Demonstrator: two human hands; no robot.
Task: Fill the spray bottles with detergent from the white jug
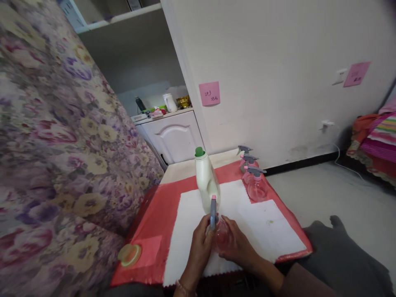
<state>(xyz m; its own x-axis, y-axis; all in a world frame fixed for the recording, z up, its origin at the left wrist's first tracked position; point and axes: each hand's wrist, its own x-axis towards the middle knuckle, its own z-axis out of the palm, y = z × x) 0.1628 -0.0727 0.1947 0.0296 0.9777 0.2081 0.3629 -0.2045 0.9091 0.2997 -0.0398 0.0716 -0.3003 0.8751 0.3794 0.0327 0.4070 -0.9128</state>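
Both hands are on one clear pink spray bottle [223,237] with a grey trigger head, held upright over the white cloth near me. My left hand [201,236] closes around its neck and trigger. Wrapped about the round body is my right hand [238,243]. Just beyond stands a tall pale detergent jug [204,177] with a green spout and no cap on it. A round yellowish cap or lid [130,255] lies at the table's left front. At the far right edge, several similar spray bottles [256,189] stand in a row.
White cloth [188,222] covers part of the red tabletop [151,218]. Beside it on the left hangs a flowered curtain [74,173]. A white cabinet [176,134] and the wall [272,82] with pink notes are behind. Grey cloth [346,251] shows at lower right.
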